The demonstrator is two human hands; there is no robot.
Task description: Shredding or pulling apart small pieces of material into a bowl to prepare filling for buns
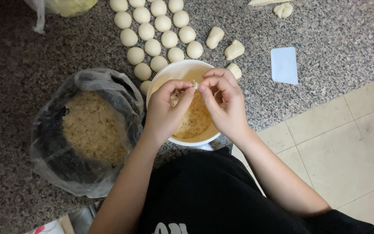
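Head view, left to right: off to the left of my fingers sits a clear plastic bag of pale yellow crumbs (pixel 92 125). My left hand (pixel 166 108) and right hand (pixel 225 105) pinch one small white piece of dough (pixel 194 86) between their fingertips, over a white round bowl of yellow shredded filling (pixel 169 73). Beyond my fingers, rows of smooth white dough balls (pixel 154 30) wait, so I judge most remain; three shaped dough pieces (pixel 226 45) lie right of them, then a pale blue plastic scraper (pixel 284 65)
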